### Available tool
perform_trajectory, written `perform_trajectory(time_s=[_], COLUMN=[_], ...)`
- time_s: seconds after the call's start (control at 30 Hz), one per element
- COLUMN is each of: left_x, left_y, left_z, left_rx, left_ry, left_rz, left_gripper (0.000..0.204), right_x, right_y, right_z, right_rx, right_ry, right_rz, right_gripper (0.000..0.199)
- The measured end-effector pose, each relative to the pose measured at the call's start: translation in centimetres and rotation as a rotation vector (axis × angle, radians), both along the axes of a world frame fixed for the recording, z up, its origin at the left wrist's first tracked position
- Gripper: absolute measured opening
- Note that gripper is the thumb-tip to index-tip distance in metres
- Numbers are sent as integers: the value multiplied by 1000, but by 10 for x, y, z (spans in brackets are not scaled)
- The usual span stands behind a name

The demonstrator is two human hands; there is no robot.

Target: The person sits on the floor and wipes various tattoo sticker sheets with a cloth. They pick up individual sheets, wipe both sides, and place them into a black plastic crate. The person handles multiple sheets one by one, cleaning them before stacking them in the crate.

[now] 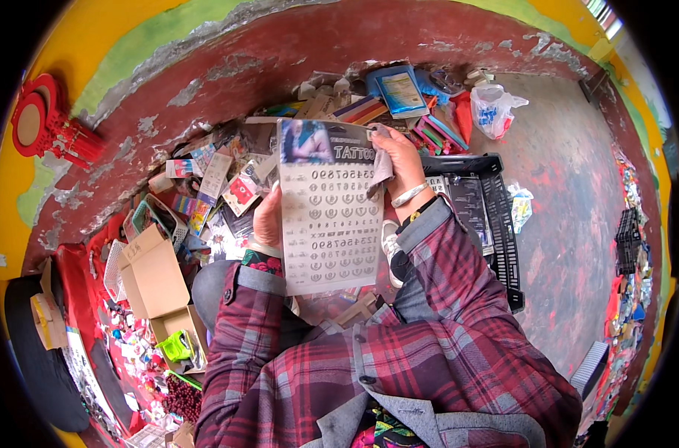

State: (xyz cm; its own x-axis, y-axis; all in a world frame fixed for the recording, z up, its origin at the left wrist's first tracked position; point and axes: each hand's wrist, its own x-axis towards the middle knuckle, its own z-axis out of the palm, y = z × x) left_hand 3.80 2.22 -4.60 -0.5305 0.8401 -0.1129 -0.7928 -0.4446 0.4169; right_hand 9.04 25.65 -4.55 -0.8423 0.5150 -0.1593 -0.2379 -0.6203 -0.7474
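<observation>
I hold up a flat white sticker sheet (327, 213) printed with rows of small dark marks and a dark picture strip along its top. My left hand (267, 219) grips its left edge from behind, near the middle. At the sheet's upper right corner my right hand (399, 166) presses a grey cloth (381, 163) against it. A white bangle and a dark band circle my right wrist. Both forearms wear red plaid sleeves with grey cuffs.
Heaps of small packets and cards (220, 179) lie on the ground ahead. A black crate (496, 224) sits to the right, open cardboard boxes (157, 276) to the left, a white plastic bag (492, 108) far right. Red round frames (45, 123) hang on the yellow wall.
</observation>
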Motion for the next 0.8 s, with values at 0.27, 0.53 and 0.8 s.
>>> perform_trajectory(time_s=[0.27, 0.53, 0.8], left_x=[3, 2, 5], left_y=[3, 9, 14], left_z=[1, -10, -10], left_rx=[-176, -14, -34], left_ry=[269, 61, 15], left_rz=[11, -77, 221], left_gripper=[63, 55, 61], right_x=[2, 0, 13], right_y=[1, -40, -103], right_z=[4, 31, -2], right_rx=[106, 1224, 1697], right_ry=[0, 19, 206], right_rz=[-327, -360, 81], right_gripper=[19, 31, 40])
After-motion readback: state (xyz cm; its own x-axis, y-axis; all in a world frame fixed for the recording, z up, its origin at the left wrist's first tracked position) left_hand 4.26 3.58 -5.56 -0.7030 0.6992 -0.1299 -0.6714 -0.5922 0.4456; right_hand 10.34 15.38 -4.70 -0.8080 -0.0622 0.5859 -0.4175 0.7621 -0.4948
